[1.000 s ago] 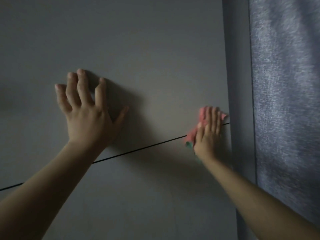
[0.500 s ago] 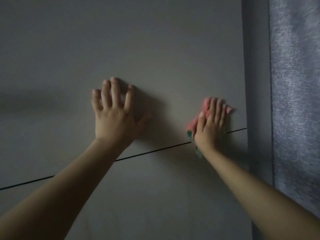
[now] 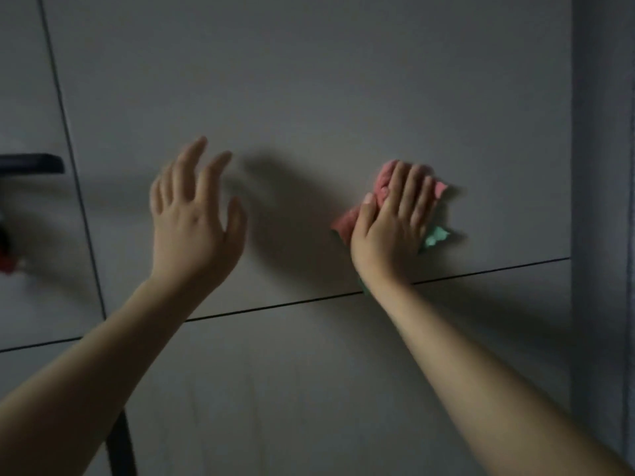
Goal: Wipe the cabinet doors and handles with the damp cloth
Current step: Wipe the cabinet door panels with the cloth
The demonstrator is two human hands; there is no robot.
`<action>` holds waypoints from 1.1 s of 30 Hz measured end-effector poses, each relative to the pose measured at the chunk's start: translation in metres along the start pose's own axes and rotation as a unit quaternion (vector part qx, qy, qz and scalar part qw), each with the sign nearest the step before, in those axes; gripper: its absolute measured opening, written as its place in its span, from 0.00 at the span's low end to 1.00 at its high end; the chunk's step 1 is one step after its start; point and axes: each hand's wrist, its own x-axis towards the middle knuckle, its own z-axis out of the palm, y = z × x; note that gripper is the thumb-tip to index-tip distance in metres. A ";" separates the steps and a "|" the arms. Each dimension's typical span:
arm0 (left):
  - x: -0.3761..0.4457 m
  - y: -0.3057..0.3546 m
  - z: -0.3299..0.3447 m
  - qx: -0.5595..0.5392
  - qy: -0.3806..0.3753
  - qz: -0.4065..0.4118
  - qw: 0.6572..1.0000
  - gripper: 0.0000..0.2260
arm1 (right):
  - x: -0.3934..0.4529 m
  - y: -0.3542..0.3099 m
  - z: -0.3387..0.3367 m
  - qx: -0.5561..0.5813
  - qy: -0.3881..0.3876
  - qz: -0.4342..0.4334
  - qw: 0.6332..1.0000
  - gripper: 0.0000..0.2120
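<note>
Right, dim light, so detail is limited.
Door: grey cabinet door [image 3: 326, 97] fills most of the frame; flat, plain, no handle visible on it.
Seam: thin dark gap [image 3: 481, 269] runs under the door, sloping up toward the right; another panel [image 3: 292, 389] sits below it.
Left seam: dark vertical gap [image 3: 68, 149] near the left edge, with a neighbouring panel beyond it.
Cloth: pink cloth [image 3: 385, 183], right of centre, pressed on the door just above the seam; a green patch shows at its lower right, pink ends stick out past the fingertips and on the thumb side.
Right hand: right hand [image 3: 391, 228] lies flat over the cloth, fingers straight and together, pointing up, thumb alongside; palm pushes the cloth onto the door. No curl round it that I can see.
Left hand: left hand [image 3: 196, 221], centre-left, fingers spread and relaxed, holds nothing. Blurred, and it casts a shadow off to its right; cannot tell if it touches the door.
Arms: both bare forearms come in from the bottom corners.
Left edge: dark bar [image 3: 31, 163] at mid-left, something red [image 3: 8, 262] below it; both too blurred to identify.
Right edge: grey-blue vertical strip [image 3: 601, 201] beside the door.
</note>
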 end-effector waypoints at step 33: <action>-0.208 -0.114 -0.053 0.000 0.008 -0.353 0.936 0.30 | -0.119 -0.169 0.024 0.038 -0.168 -0.669 0.723 0.29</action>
